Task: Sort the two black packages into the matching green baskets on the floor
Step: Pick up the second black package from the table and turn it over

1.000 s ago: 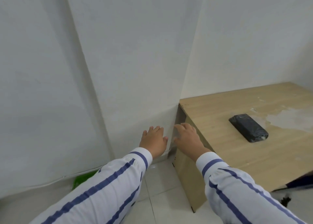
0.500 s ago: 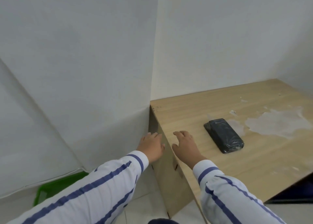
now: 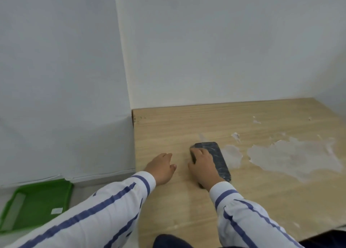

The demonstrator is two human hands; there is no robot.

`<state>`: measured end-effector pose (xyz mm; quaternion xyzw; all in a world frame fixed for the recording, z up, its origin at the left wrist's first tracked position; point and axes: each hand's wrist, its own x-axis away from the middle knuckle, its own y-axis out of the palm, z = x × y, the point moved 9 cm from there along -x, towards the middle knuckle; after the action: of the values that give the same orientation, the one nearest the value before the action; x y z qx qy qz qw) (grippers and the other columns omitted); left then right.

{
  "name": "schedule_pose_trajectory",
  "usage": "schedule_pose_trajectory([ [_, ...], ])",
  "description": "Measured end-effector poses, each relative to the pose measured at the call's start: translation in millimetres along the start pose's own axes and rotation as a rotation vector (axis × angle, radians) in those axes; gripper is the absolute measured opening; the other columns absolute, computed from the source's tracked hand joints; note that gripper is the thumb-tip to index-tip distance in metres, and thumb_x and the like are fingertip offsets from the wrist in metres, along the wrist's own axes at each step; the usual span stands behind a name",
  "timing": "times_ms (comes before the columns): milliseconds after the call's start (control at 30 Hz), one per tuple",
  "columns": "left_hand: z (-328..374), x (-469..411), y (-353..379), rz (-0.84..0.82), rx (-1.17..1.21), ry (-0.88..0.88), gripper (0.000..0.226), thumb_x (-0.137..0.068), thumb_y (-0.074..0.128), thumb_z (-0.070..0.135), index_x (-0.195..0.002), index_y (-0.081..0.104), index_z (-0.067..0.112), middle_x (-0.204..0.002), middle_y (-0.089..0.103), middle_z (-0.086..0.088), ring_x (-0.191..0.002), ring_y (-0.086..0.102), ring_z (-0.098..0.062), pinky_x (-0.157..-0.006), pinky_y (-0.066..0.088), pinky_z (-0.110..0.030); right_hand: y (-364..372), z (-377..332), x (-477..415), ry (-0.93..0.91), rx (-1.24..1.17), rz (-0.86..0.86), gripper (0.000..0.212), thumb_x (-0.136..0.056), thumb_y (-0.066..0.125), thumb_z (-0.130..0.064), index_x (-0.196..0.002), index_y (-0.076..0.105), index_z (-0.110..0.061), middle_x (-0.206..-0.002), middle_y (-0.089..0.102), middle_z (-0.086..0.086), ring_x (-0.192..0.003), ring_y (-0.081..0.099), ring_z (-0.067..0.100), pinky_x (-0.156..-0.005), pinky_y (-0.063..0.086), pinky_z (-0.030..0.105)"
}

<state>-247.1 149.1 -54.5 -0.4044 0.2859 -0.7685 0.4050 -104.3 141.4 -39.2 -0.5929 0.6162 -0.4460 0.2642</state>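
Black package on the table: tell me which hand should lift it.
Right. The right hand already lies on the black package; the left hand rests on bare table beside it.

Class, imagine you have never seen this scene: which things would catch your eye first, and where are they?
First, the black package lying on the wooden table, with the right hand laid over its left side. Next, the big whitish stain on the tabletop to the package's right. Then the bright green basket on the floor at lower left, while the left hand hovers or rests open near the table's left edge.
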Motion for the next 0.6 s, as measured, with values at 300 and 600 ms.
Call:
schedule_pose_trajectory([
  [300,87.7,-23.4,45.3,-0.015,0.283,-0.007,0.049,-0.092,0.046,0.029,-0.139,0.037,0.020,-0.141,0.045,-0.010,-0.126,0.046,-0.027,-0.107,0.038,-0.043,-34.4,110.8,-12.1,0.270,-0.111,-0.020,0.043,-0.084,0.054,-0.031,-0.117,0.046,-0.005,-0.115,0.050,0.018,-0.104,0.051,0.036,-0.090,0.047,0.044],
  [600,87.3,-35.9,56.6,0.002,0.582,-0.123,0.061,-0.090,0.054,0.028,-0.145,0.028,0.019,-0.144,0.046,-0.004,-0.128,0.047,-0.024,-0.108,0.039,-0.041,-34.5,112.2,-16.3,0.266,-0.505,-0.070,0.035,-0.076,0.059,-0.025,-0.107,0.041,-0.022,-0.088,0.060,0.004,-0.075,0.062,0.021,-0.068,0.056,0.039],
])
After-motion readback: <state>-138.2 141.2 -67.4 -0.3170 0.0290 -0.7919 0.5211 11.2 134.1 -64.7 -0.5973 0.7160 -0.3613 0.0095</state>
